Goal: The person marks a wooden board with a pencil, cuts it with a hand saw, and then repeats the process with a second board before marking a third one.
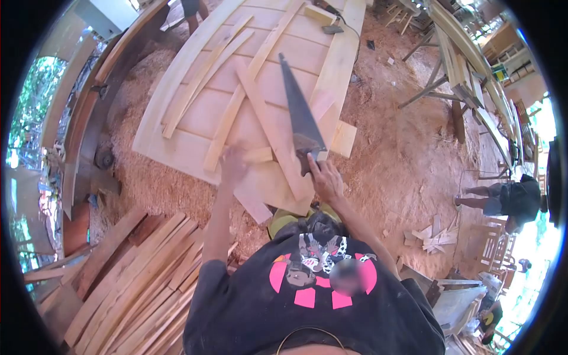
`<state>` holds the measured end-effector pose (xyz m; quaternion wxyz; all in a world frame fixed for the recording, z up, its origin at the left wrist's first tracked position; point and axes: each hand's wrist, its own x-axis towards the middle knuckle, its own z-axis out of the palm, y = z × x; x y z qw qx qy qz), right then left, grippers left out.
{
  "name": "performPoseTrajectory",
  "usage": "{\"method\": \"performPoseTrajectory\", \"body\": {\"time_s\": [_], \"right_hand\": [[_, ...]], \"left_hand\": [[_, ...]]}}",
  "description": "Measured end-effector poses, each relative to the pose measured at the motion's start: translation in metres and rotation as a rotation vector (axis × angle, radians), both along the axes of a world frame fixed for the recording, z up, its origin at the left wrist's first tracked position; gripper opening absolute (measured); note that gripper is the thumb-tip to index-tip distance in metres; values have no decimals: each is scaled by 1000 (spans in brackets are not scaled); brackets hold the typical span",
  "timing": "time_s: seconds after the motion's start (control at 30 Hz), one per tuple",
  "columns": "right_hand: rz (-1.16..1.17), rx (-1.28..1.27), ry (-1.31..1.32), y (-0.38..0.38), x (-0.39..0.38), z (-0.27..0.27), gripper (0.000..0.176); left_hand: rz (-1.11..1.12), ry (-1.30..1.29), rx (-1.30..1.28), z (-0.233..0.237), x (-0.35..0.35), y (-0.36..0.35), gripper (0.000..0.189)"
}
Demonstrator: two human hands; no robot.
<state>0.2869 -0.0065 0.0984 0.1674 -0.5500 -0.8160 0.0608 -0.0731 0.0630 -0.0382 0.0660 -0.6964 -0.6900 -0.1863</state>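
Note:
A handsaw (297,100) lies across the big wooden panel (155,133), its blade pointing away from me. My right hand (327,180) is closed at the saw's handle, with a finger stretched along it. Motion smears my left hand (234,163), which is over the panel's near edge, by the end of a short wood piece (258,155). Between my hands a flat board (264,112) slants toward my body. Other long strips (207,77) rest on the panel farther off.
Long planks (133,272) are piled at my left. Sawdust covers the floor (396,148). At the panel's far end is a hammer-like tool (332,28). Timber on trestles (447,59) stands at the right, and a person (513,198) is beyond it. Wood scraps (436,236) lie nearby.

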Motion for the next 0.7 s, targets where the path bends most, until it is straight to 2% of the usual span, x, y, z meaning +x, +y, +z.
{"method": "performPoseTrajectory", "body": {"time_s": [0.07, 0.1, 0.17, 0.23, 0.3, 0.33, 0.37, 0.4, 0.43, 0.47, 0.5, 0.57, 0.6, 0.67, 0.7], "right_hand": [[44, -19, -1, 9, -12, -12, 69], [30, -19, -2, 13, -20, -14, 69], [61, -222, -165, 20, -35, -15, 71], [74, -271, -125, 24, -44, -25, 72], [91, -317, -77, 30, -45, -31, 73], [91, -372, -48, 33, -45, -32, 74], [95, -427, -21, 39, -45, -34, 75], [94, -427, -17, 49, -46, -31, 75], [77, -371, 180, 60, -47, -20, 78], [67, -315, 372, 72, -46, -8, 80], [87, -323, 364, 86, -47, 2, 80], [169, -401, 645, 132, -42, 23, 80], [197, -389, 635, 161, -29, 32, 80], [237, -730, 433, 202, -13, 41, 77], [243, -736, 431, 226, -2, 29, 77]], "left_hand": [[-218, -101, -291, 55, 21, -22, 63], [-232, -101, -291, 53, 19, -23, 63], [-216, -51, -338, 51, 5, -14, 61], [-100, -154, -230, 55, -4, -9, 60], [5, -419, -150, 58, -22, -5, 56], [-6, -412, -151, 66, -19, -3, 56], [187, -682, -182, 82, -10, 0, 55], [390, -951, -209, 99, 3, 5, 54], [398, -951, -209, 116, 23, 11, 54], [362, -1206, -216, 130, 49, 16, 53], [324, -1463, -211, 133, 76, 21, 52], [300, -1474, -291, 118, 121, 36, 54], [318, -1490, -310, 117, 150, 50, 53], [353, -1497, -337, 130, 198, 85, 52], [383, -1558, -370, 137, 221, 106, 50]]}}
